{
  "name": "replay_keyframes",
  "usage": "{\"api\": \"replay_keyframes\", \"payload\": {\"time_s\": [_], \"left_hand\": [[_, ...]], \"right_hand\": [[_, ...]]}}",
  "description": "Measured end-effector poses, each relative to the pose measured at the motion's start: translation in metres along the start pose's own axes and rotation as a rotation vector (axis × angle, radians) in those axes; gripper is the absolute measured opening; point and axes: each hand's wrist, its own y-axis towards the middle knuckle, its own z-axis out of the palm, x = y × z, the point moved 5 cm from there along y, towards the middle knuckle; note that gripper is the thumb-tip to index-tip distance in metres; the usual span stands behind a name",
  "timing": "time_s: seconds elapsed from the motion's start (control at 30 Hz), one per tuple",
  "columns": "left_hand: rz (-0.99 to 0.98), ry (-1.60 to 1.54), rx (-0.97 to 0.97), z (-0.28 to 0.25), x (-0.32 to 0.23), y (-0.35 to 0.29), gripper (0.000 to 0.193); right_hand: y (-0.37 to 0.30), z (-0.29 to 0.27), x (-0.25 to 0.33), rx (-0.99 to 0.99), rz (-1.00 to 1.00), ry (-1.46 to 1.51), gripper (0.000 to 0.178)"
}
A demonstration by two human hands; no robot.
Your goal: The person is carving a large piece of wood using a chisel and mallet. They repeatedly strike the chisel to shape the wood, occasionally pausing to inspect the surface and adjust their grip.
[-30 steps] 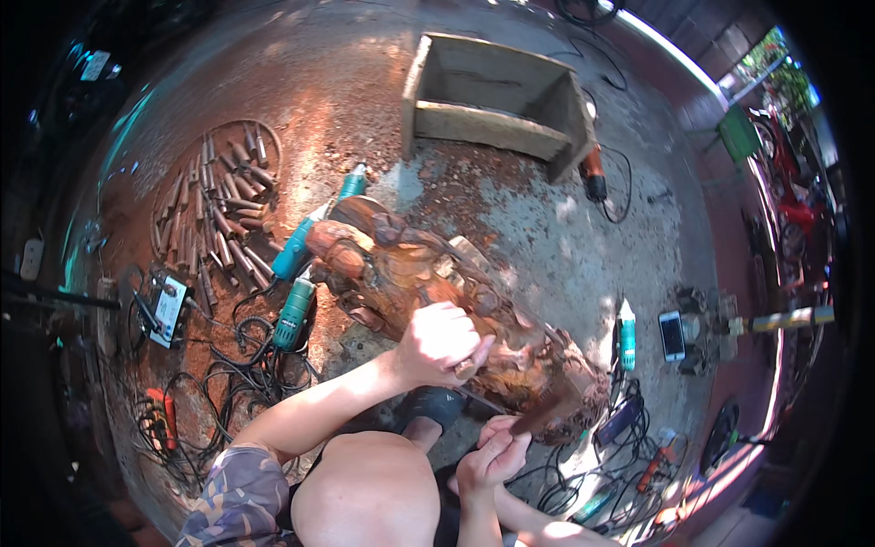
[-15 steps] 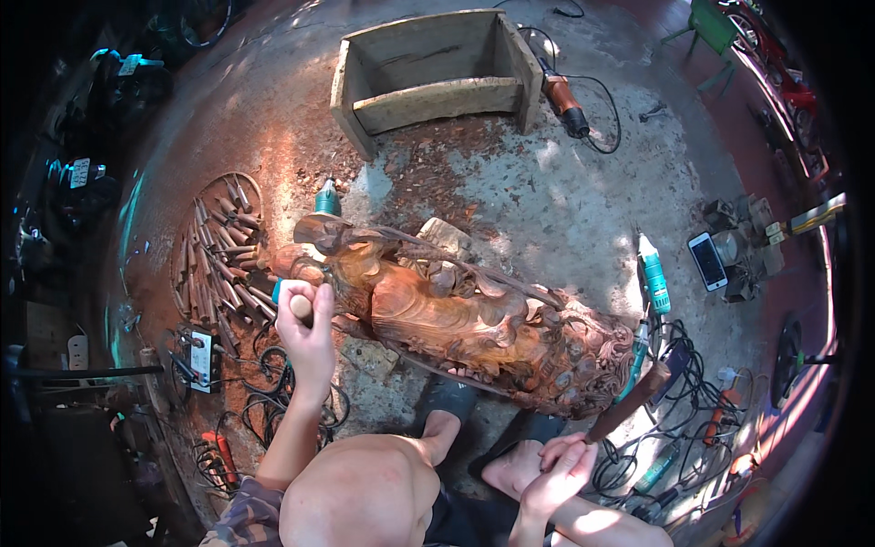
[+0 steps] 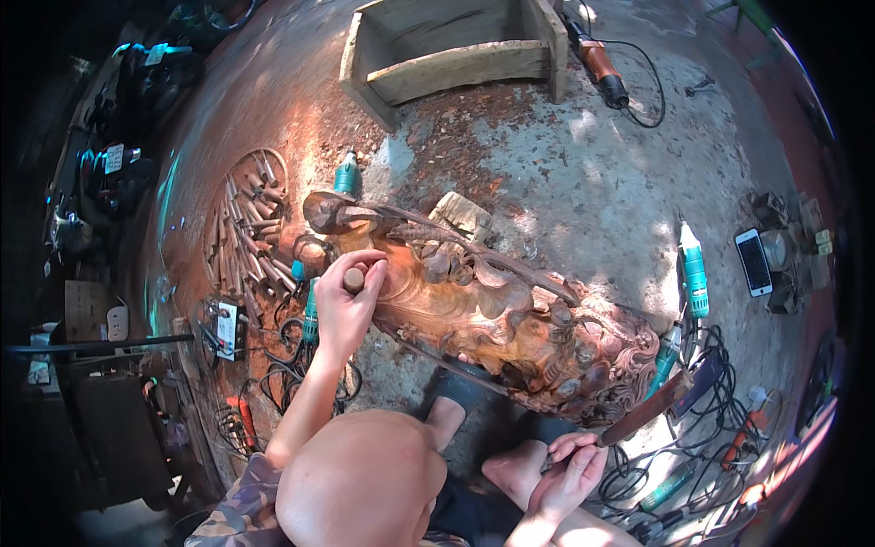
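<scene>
A large reddish-brown wood carving (image 3: 492, 314) with deep swirling relief lies slantwise on the floor in front of me. My left hand (image 3: 348, 314) is closed round a wooden-handled chisel (image 3: 354, 280), over the carving's left part. The handle is seen end-on; hand and carving hide its blade. Low on the right, my right hand (image 3: 572, 467) grips the thin end of a dark wooden mallet (image 3: 645, 410), shaped like a thick stick. The mallet points up and right, beside the carving's right end and apart from the chisel.
Several chisels (image 3: 251, 228) lie in a pile at left. Teal power tools (image 3: 694, 278) and tangled cables (image 3: 715, 392) lie around the carving. Beyond are a wooden box frame (image 3: 460, 73) and an orange grinder (image 3: 599, 66). A phone (image 3: 754, 263) rests at right.
My left hand has moved right with the chisel, from beside the carving's left end onto its body. My right hand still holds the mallet low at right. The whole view has shifted slightly.
</scene>
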Motion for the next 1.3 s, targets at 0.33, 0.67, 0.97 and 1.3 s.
{"api": "replay_keyframes", "payload": {"time_s": [0.33, 0.67, 0.97, 1.3], "left_hand": [[0.219, 0.173, 0.026, -0.001, -0.018, -0.001, 0.02], [0.259, 0.243, 0.067, -0.003, -0.02, -0.003, 0.023], [0.324, 0.193, 0.066, -0.005, -0.021, -0.001, 0.024], [0.312, 0.168, 0.081, -0.005, -0.021, 0.0, 0.023]], "right_hand": [[-0.012, 0.008, -0.008, 0.112, 0.169, -0.129, 0.023], [-0.028, 0.017, -0.007, 0.066, 0.236, -0.057, 0.026], [-0.033, 0.024, -0.009, 0.048, 0.199, -0.021, 0.028], [-0.025, 0.022, -0.004, 0.04, 0.167, -0.019, 0.029]]}}
